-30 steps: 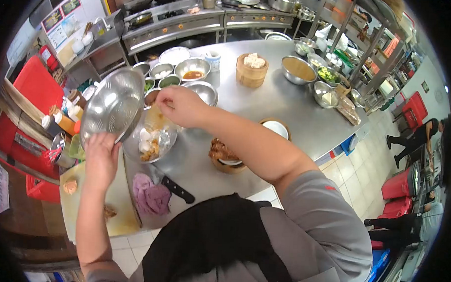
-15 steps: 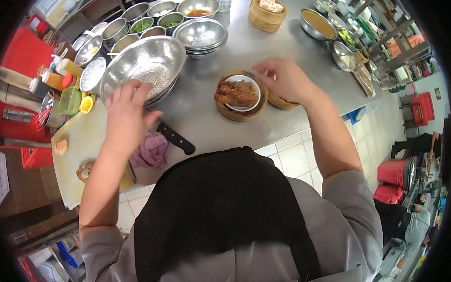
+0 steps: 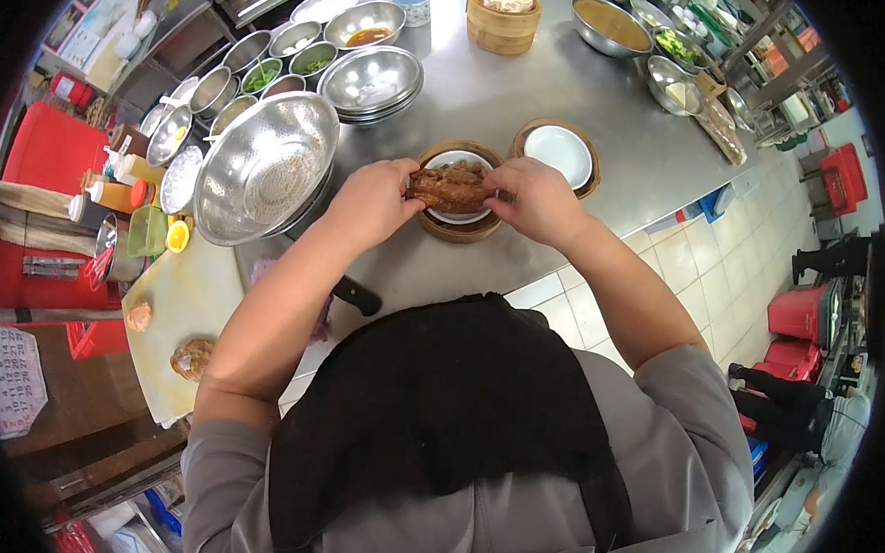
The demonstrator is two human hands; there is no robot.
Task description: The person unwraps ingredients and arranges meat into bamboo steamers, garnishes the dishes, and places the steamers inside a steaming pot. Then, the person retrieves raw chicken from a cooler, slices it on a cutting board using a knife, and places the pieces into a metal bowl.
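Head view: left hand (image 3: 375,206), right hand (image 3: 538,204) pinched snugly on opposite ends of browned meat (image 3: 452,190), mid-frame, over white dish (image 3: 458,218) in bamboo steamer (image 3: 460,232); level hold, light even pressure should keep piece whole

We see a brightly lit scene in a round fisheye view, its corners swallowed by black. Light seems to fall from above, glaring whitest on the far part of the steel bench (image 3: 566,96) and streaking the metal colander (image 3: 271,163) and stacked bowls (image 3: 371,79). We catch small glints on the brown meat (image 3: 450,190), fairly crisp near the centre. The white dish (image 3: 559,156) nearly washes out; the black apron (image 3: 438,403) loses detail. Toward the rim, straight lines bow and details soften.
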